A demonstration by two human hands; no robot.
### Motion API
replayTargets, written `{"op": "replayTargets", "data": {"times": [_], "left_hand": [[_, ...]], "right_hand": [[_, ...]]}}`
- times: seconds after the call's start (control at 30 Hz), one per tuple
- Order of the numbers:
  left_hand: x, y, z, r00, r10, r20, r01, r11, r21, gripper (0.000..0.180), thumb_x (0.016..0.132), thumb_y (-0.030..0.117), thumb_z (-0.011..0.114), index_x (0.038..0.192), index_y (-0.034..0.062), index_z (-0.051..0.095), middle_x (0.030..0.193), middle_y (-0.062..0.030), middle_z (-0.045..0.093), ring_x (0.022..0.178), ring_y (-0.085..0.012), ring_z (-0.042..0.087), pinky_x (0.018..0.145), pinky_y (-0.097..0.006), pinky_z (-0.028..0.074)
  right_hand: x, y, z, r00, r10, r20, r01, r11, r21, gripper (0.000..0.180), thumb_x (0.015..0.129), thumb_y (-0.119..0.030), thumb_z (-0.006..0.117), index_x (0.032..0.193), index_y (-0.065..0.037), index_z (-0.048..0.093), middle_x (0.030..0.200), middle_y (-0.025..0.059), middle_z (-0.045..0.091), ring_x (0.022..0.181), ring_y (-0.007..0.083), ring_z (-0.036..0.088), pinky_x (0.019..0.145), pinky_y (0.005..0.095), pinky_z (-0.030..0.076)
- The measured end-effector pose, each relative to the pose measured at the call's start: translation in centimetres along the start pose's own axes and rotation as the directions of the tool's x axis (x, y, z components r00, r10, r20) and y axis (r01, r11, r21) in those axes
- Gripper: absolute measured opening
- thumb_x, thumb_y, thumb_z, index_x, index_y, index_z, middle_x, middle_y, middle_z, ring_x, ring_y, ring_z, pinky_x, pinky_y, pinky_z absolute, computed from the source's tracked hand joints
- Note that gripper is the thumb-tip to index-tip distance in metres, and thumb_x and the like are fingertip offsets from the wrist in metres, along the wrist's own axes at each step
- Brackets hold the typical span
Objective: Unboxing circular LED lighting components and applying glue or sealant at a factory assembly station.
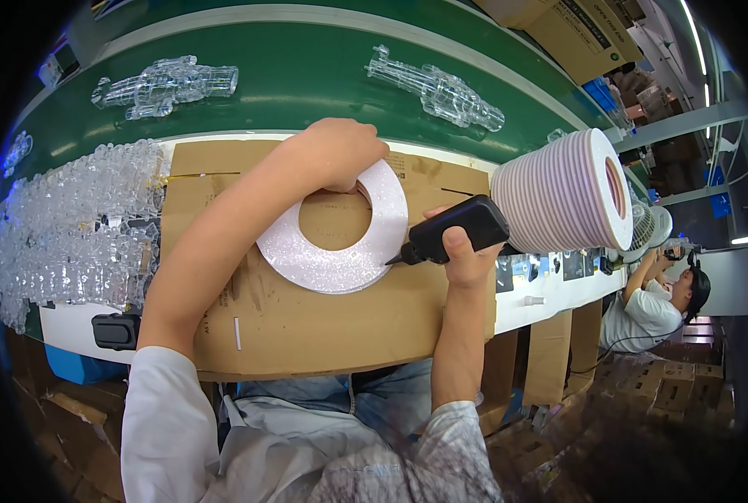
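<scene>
A flat glittery white ring point(334, 260) lies on a sheet of brown cardboard point(307, 323) across the workbench. My left hand point(338, 152) is closed on the ring's far inner edge, pressing it down. My right hand point(464, 251) grips a black handheld tool point(454, 229) whose thin tip touches the ring's right outer edge. Beside that hand, a stack of several white and pink rings point(563, 189) lies on its side.
A heap of clear plastic parts point(76, 226) fills the bench's left side. Two clear plastic assemblies point(166, 84) point(438, 88) sit on the green conveyor belt point(307, 75) beyond. Cardboard boxes point(571, 29) stand at the far right. Another person point(655, 306) works at the right.
</scene>
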State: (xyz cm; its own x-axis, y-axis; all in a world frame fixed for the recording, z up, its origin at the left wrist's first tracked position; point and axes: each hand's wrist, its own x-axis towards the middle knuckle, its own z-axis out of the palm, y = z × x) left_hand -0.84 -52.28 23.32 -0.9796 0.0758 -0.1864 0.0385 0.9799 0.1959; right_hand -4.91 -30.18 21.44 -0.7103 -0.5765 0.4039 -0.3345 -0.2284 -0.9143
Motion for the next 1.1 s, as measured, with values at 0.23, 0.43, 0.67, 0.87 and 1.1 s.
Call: {"op": "replayTargets", "data": {"times": [0.23, 0.43, 0.67, 0.87, 1.1], "left_hand": [[-0.2, -0.1, 0.0, 1.0, 0.002, -0.013, -0.002, 1.0, -0.007, 0.04, 0.063, 0.008, 0.072, 0.101, 0.004, 0.06, 0.098, -0.0143, 0.056, 0.095, -0.0319, 0.057, 0.078, -0.04, 0.049], [-0.2, -0.2, 0.2, 0.999, 0.008, -0.039, -0.009, 1.0, -0.014, 0.04, 0.062, 0.006, 0.071, 0.1, 0.004, 0.06, 0.097, -0.014, 0.057, 0.094, -0.0318, 0.058, 0.077, -0.04, 0.049], [-0.2, -0.1, 0.1, 1.0, -0.014, -0.019, 0.014, 1.0, -0.021, 0.043, 0.061, 0.006, 0.071, 0.102, 0.0045, 0.06, 0.098, -0.0138, 0.056, 0.094, -0.0317, 0.058, 0.078, -0.04, 0.049], [-0.2, -0.3, -0.1, 1.0, -0.027, 0.01, 0.027, 0.999, -0.026, 0.041, 0.062, 0.006, 0.07, 0.102, 0.0024, 0.059, 0.099, -0.0151, 0.057, 0.094, -0.0325, 0.058, 0.079, -0.04, 0.049], [-1.1, -0.6, -1.2, 0.954, -0.301, 0.009, 0.301, 0.954, -0.002, 0.023, 0.055, 0.002, 0.07, 0.078, -0.0008, 0.067, 0.09, -0.0206, 0.064, 0.083, -0.0314, 0.065, 0.069, -0.038, 0.054]], "right_hand": [[0.0, -0.6, 0.6, 0.999, 0.029, 0.036, -0.028, 0.999, -0.035, 0.048, 0.072, -0.036, 0.072, 0.086, 0.006, 0.055, 0.077, 0.018, 0.064, 0.066, 0.0218, 0.063, 0.062, 0.0308, 0.052], [0.1, -0.8, 0.6, 0.997, 0.047, 0.063, -0.044, 0.997, -0.059, 0.047, 0.072, -0.037, 0.072, 0.084, 0.006, 0.056, 0.076, 0.0177, 0.064, 0.066, 0.0216, 0.063, 0.062, 0.0309, 0.052], [0.1, -0.9, 0.6, 0.997, 0.044, 0.063, -0.04, 0.997, -0.072, 0.048, 0.071, -0.038, 0.072, 0.084, 0.006, 0.056, 0.075, 0.0176, 0.064, 0.067, 0.022, 0.063, 0.063, 0.0311, 0.052], [0.1, 0.0, 0.4, 0.997, -0.07, 0.009, 0.071, 0.997, -0.03, 0.049, 0.072, -0.037, 0.071, 0.09, 0.005, 0.055, 0.076, 0.0167, 0.064, 0.068, 0.0204, 0.063, 0.059, 0.0287, 0.051], [1.0, 0.2, 0.2, 0.996, 0.066, -0.06, -0.055, 0.984, 0.172, 0.04, 0.068, -0.013, 0.072, 0.099, -0.001, 0.049, 0.091, 0.0129, 0.061, 0.06, 0.0121, 0.053, 0.053, 0.0219, 0.046]]}}
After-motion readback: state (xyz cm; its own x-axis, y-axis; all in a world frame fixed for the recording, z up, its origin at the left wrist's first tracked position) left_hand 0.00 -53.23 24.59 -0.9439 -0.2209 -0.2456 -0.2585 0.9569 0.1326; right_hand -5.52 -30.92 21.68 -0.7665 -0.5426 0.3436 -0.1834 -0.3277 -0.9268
